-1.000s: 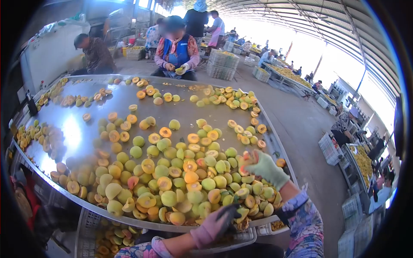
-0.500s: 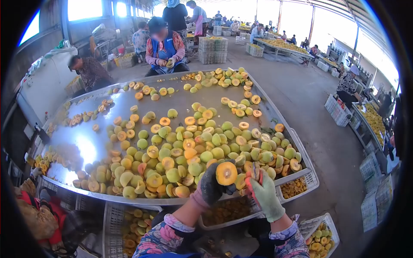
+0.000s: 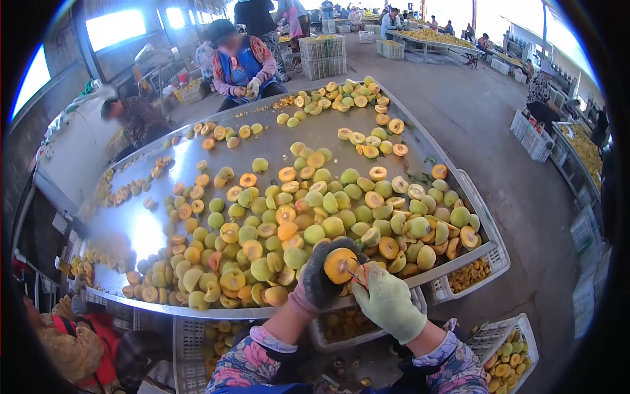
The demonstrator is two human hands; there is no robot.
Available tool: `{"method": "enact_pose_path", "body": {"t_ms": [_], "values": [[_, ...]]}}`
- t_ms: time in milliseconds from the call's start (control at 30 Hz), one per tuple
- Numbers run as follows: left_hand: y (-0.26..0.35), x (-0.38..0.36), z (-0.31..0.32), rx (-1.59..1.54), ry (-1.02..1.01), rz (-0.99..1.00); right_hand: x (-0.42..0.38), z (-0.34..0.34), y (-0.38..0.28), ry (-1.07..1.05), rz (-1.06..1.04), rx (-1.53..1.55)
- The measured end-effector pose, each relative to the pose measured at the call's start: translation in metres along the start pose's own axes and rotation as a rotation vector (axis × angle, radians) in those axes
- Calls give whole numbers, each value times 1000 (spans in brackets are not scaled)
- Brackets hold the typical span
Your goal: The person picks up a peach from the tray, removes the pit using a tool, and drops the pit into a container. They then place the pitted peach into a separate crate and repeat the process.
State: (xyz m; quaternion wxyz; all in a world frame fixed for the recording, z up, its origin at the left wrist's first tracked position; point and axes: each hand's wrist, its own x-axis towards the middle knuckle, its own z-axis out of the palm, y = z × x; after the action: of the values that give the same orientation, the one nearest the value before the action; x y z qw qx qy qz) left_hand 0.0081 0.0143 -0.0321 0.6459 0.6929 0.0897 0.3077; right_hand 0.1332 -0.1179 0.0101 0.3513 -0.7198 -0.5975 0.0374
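Note:
In my left hand (image 3: 321, 279), in a dark glove, is a peach half (image 3: 341, 265), its cut orange face and brown pit turned toward me. My right hand (image 3: 387, 299), in a pale glove with red on the finger side, closes on a small thin metal tool (image 3: 355, 274). The tool's tip meets the cut face beside the pit; its handle is hidden in the glove. Both hands are just above the near rim of a metal table (image 3: 216, 311). Beyond them lies a spread of green-yellow peach halves (image 3: 262, 230), some cut side up.
Below the near rim stand crates of cut fruit: one crate (image 3: 184, 358) at left, another (image 3: 525, 338) at right, and a tray (image 3: 502, 262) by the table corner. A co-worker (image 3: 239, 62) sits across the table; another person (image 3: 72, 341) is at lower left.
My right hand has moved left and turned, bringing the tool onto the peach half. My left hand still holds the half, which has tilted slightly. The view has shifted a little.

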Motion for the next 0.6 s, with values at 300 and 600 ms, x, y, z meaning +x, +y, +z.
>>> {"method": "enact_pose_path", "body": {"t_ms": [300, 600], "values": [[0, -7, -7, 546, 39, 206, -4, 12, -9, -121, 21, -186], [-6, -18, -15, 335, 55, 265, -6, 20, -11, -192, 21, -65]]}}
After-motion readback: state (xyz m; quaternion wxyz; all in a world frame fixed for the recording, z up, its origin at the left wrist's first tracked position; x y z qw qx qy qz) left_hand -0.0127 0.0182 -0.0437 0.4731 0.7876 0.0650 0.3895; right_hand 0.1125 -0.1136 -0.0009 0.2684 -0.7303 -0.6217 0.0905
